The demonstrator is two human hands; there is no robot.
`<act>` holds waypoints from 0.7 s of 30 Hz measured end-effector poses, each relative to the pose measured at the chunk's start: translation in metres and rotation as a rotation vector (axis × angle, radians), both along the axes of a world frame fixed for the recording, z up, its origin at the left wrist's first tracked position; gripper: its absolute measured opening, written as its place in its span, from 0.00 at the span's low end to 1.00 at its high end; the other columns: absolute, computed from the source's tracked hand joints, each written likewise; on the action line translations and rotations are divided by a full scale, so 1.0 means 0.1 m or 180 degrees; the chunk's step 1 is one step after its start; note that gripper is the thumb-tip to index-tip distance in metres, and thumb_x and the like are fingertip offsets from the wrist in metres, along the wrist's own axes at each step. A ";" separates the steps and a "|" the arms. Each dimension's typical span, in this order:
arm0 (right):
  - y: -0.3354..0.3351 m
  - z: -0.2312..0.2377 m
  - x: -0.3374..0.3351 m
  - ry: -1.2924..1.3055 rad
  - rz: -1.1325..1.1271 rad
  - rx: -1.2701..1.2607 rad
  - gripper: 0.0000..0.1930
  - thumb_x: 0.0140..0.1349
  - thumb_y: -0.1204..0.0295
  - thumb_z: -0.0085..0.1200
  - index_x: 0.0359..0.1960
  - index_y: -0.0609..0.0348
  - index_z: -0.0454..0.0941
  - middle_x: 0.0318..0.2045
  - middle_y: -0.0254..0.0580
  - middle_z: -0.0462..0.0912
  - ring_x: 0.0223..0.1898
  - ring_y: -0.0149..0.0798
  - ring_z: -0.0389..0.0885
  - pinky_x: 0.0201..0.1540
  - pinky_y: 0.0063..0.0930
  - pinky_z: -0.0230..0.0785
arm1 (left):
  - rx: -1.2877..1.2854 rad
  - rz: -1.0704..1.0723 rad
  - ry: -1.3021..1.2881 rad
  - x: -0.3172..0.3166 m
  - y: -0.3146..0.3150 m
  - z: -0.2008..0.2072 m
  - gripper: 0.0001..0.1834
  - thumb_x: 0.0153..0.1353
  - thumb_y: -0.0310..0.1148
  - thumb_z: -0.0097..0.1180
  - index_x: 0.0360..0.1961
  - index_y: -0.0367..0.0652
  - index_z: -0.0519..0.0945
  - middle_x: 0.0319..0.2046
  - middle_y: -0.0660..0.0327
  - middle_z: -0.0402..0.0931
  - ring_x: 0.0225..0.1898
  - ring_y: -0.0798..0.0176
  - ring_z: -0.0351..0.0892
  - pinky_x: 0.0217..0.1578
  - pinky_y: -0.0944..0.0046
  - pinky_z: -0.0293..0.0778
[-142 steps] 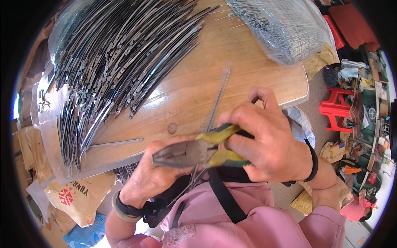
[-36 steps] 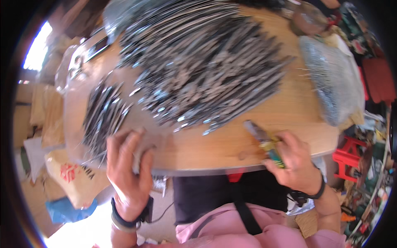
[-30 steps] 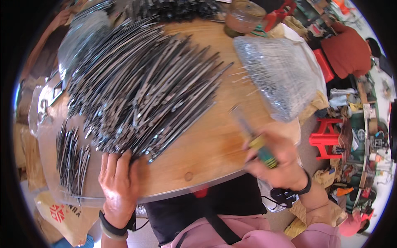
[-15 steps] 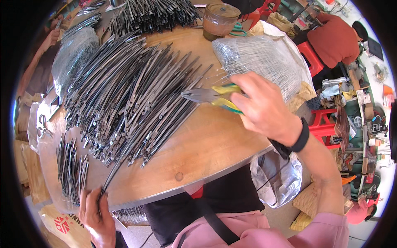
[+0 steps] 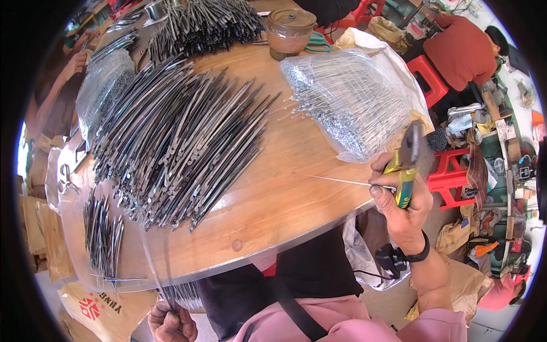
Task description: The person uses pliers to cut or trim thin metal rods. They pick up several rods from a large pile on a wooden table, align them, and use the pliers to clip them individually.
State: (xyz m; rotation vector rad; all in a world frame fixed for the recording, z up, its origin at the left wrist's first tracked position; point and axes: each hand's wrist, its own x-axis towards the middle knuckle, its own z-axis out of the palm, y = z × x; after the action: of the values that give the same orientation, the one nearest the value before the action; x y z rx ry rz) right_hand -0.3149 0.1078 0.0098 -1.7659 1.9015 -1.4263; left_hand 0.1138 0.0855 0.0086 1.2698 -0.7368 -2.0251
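My left hand [image 5: 172, 325], below the table's front edge, is closed round the end of a long dark strip [image 5: 151, 259], smeared by motion, which reaches up over the tabletop. My right hand [image 5: 409, 214] is at the right edge of the table. In it are pliers [image 5: 405, 185] with yellow and green handles, jaws pointing up. Its thumb and fingers also pinch a thin silvery wire [image 5: 339, 179] that sticks out leftward over the wood. A big heap of dark, slightly curved strips [image 5: 176, 142] lies left of centre.
A clear plastic bag of thin wires [image 5: 356, 97] lies beyond my right hand. A smaller bundle of dark strips [image 5: 103, 228] is at the left edge, with scissors [image 5: 66, 178] farther back. Behind stand a lidded brown pot [image 5: 289, 34] and another strip pile [image 5: 205, 23]. Other people sit nearby.
My right hand has swung right and nearer, the pliers now upright, and a wire shows in its fingers. My left hand has drawn down and right, off the table's edge, with a strip.
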 end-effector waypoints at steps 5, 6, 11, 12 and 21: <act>0.21 -0.11 -0.13 -0.1448 -0.0648 0.0895 0.05 0.56 0.78 0.60 0.35 0.64 0.82 0.39 0.41 0.80 0.35 0.34 0.78 0.37 0.25 0.69 | 0.0217 0.0579 0.1513 -0.88 -0.26 0.05 0.18 0.51 0.20 0.58 0.43 0.34 0.67 0.24 0.52 0.65 0.15 0.61 0.66 0.06 0.63 0.65; 0.27 -0.15 -0.18 -0.2479 -0.0568 0.0901 0.05 0.57 0.77 0.59 0.35 0.63 0.81 0.40 0.43 0.79 0.36 0.35 0.76 0.38 0.26 0.67 | 0.0194 0.0532 0.1788 -0.89 -0.25 0.05 0.19 0.51 0.19 0.57 0.45 0.35 0.67 0.24 0.51 0.65 0.15 0.59 0.66 0.06 0.62 0.65; 0.38 -0.26 -0.17 -0.5282 0.0187 0.0137 0.07 0.57 0.72 0.59 0.34 0.59 0.75 0.42 0.41 0.72 0.36 0.32 0.69 0.34 0.26 0.65 | 0.0442 -0.0137 0.2305 -1.19 -0.31 -0.07 0.20 0.52 0.22 0.60 0.47 0.34 0.70 0.20 0.47 0.69 0.14 0.52 0.71 0.09 0.58 0.64; 0.34 -0.27 -0.11 -0.5549 0.0344 -0.0032 0.07 0.55 0.74 0.60 0.34 0.59 0.76 0.41 0.38 0.70 0.35 0.31 0.68 0.33 0.26 0.65 | 0.0598 -0.0325 0.1972 -1.34 -0.37 -0.03 0.17 0.51 0.24 0.64 0.40 0.30 0.74 0.17 0.47 0.71 0.15 0.50 0.74 0.12 0.59 0.67; 0.06 -0.20 0.39 -0.3790 0.0515 0.0790 0.14 0.52 0.68 0.66 0.31 0.61 0.74 0.42 0.45 0.71 0.34 0.35 0.70 0.35 0.27 0.66 | -0.0324 -0.0765 -0.0123 -1.16 -0.36 -0.27 0.06 0.61 0.21 0.58 0.39 0.30 0.78 0.24 0.59 0.79 0.20 0.74 0.71 0.20 0.76 0.64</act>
State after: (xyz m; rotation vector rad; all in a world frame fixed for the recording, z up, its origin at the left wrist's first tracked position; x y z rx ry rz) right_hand -0.2755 0.1141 -0.0105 -0.6087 1.1508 -1.5301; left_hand -0.0024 0.0492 -0.0179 1.2130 -1.0406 -2.1249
